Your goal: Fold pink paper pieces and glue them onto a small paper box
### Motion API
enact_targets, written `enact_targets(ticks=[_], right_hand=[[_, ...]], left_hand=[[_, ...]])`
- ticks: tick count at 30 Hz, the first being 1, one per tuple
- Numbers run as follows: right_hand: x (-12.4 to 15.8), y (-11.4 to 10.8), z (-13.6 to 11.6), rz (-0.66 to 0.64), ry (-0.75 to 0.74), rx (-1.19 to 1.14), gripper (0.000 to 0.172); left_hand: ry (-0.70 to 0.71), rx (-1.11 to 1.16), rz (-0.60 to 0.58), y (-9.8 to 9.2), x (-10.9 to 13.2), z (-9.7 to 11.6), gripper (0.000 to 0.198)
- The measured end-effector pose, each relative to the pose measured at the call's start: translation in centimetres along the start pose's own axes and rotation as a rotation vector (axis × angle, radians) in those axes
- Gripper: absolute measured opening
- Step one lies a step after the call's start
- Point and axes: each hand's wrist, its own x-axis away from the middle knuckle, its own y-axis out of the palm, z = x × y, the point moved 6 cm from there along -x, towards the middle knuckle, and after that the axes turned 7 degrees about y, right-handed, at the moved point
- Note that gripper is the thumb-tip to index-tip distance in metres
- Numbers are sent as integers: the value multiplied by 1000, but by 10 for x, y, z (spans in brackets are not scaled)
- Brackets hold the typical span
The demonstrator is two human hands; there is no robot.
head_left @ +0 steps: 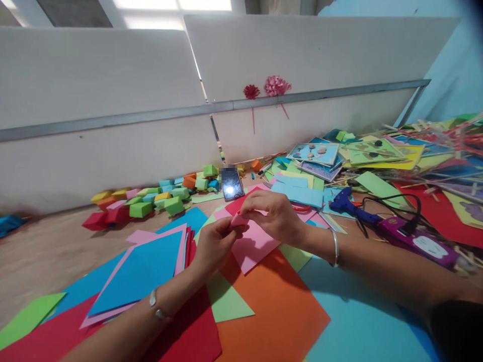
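A small folded piece of pink paper (pixel 237 220) is held up between my two hands. My left hand (pixel 216 244) pinches it from the left, thumb and fingers closed on it. The fingertips of my right hand (pixel 277 216) are pinched together at its upper edge. Part of the paper is hidden by the fingers. Just beneath the hands lies a larger pink sheet (pixel 253 251), over an orange sheet (pixel 277 296). To the left is a stack of blue and pink sheets (pixel 139 271).
Several small folded paper boxes (pixel 173 205) line the board on the left, beside a phone (pixel 231 184). At right lie a blue glue gun (pixel 352 207), its dark cable, and a purple power strip (pixel 418 241). Framed pictures (pixel 315 153) and sticks pile up behind. Paper flowers (pixel 277 85) hang on the board.
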Motion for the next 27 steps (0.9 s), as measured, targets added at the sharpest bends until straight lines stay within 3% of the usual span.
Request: enact_targets(ticks=[4, 8, 10, 15, 22, 27], right_hand=[[-3, -3, 8, 55, 56, -36, 14], [-9, -7, 39, 104, 268, -43, 20], [-11, -7, 57, 67, 400, -5, 18], [-7, 1, 88, -123, 662, 121, 15], [5, 13, 83, -364, 638, 226, 17], [8, 18, 76, -442, 589, 305, 15]], left_hand=[[-96, 24, -64, 2, -1, -5, 9], [-238, 63, -198, 9, -1, -13, 8], [-300, 92, -256, 11, 0, -15, 15], [-555, 219, -348, 5, 5, -18, 53], [-622, 219, -510, 8, 12, -19, 43], [-618, 161, -571, 12, 15, -28, 33]])
